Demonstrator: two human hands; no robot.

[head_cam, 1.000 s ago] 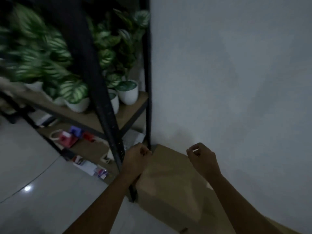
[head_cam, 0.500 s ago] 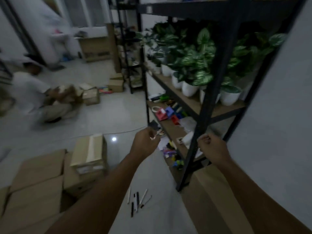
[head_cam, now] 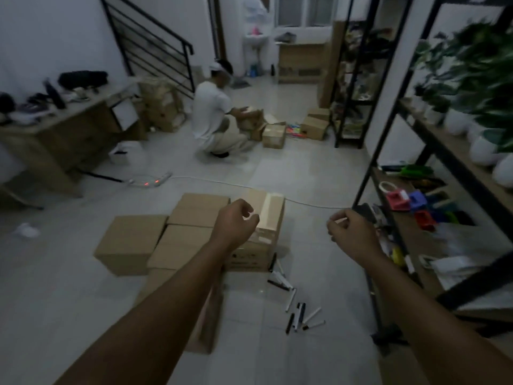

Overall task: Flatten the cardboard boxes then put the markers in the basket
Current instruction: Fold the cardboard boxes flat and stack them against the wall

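Several brown cardboard boxes [head_cam: 130, 240] stand grouped on the tiled floor ahead of me; the rightmost one [head_cam: 270, 215] has pale tape along its top. Several black-and-white markers [head_cam: 298, 314] lie scattered on the floor to the right of the boxes. My left hand [head_cam: 236, 222] hovers above the taped box with its fingers loosely curled and nothing in it. My right hand [head_cam: 351, 232] is held out beside the shelf post, fingers curled, also holding nothing. No basket shows in this view.
A black metal shelf unit [head_cam: 388, 151] with potted plants [head_cam: 483, 68] and small coloured items runs along the right. A person [head_cam: 213, 118] crouches over boxes further back. A white cable and power strip [head_cam: 150, 180] cross the floor. A wooden desk [head_cam: 61, 134] stands left.
My view has swung left from the wall corner and shelf to the open room. Both hands came off the box by the wall and now hover over the floor boxes.
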